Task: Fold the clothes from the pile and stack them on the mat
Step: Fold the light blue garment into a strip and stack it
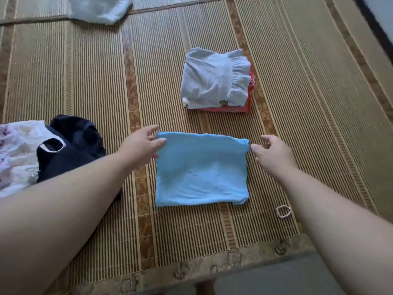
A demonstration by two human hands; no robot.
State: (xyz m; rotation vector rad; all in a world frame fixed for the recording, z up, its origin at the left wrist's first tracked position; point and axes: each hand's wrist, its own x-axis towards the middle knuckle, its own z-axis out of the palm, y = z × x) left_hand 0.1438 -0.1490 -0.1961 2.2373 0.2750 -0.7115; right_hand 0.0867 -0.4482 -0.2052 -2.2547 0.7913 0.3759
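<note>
A light blue garment [201, 170] lies folded into a flat square on the woven mat [95, 81] in front of me. My left hand [141, 145] pinches its far left corner between thumb and fingers. My right hand [271, 151] pinches the far right corner. Beyond it stands a stack of folded clothes [215, 80], a white dotted piece with a ruffle on top of red ones. The pile of unfolded clothes sits at the left: a dark navy garment [72, 147] and a white floral one [18, 154].
A white cloth [98, 8] lies at the far edge of the mat. A small pink hair band [283, 211] rests on the mat near my right forearm. The mat's near border [212, 267] runs below the blue garment.
</note>
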